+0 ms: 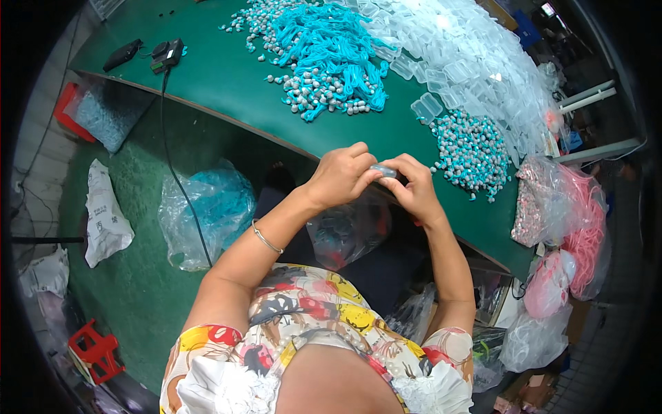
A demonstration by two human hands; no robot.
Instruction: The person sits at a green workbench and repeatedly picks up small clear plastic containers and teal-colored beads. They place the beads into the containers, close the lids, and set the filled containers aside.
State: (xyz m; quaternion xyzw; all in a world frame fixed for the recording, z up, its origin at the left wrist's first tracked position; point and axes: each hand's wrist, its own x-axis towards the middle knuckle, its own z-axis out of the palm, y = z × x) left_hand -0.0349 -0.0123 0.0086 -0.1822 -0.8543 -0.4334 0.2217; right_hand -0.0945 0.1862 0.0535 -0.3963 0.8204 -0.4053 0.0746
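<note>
**Both hands pinching a small clear case at the table edge**

Near the middle of the frame: left hand [340, 176] and right hand [414, 188], fingertips pressed together around one small clear plastic case [383, 170], held just above the near edge of the green table [227, 83]. Thumb and fingers of each hand closed on either end of the case; contents too small to tell. A thin bracelet [265, 239] on the left wrist.

Upper middle: a heap of turquoise cords [331, 52] with grey-white beads along its fringe. Upper right: a wide spread of empty clear cases [469, 55]. Just right of the hands: a smaller pile of beaded turquoise pieces [472, 152], close to the right hand but apart from it. Far right, at the table's end: a clear bag of pink cords [583, 221].

Below the hands, under the table edge: a clear bag [348, 231]. Left of centre on the floor: another bag with turquoise contents [210, 210]. Upper left on the table: a black device [167, 55] with a cable trailing down.
</note>
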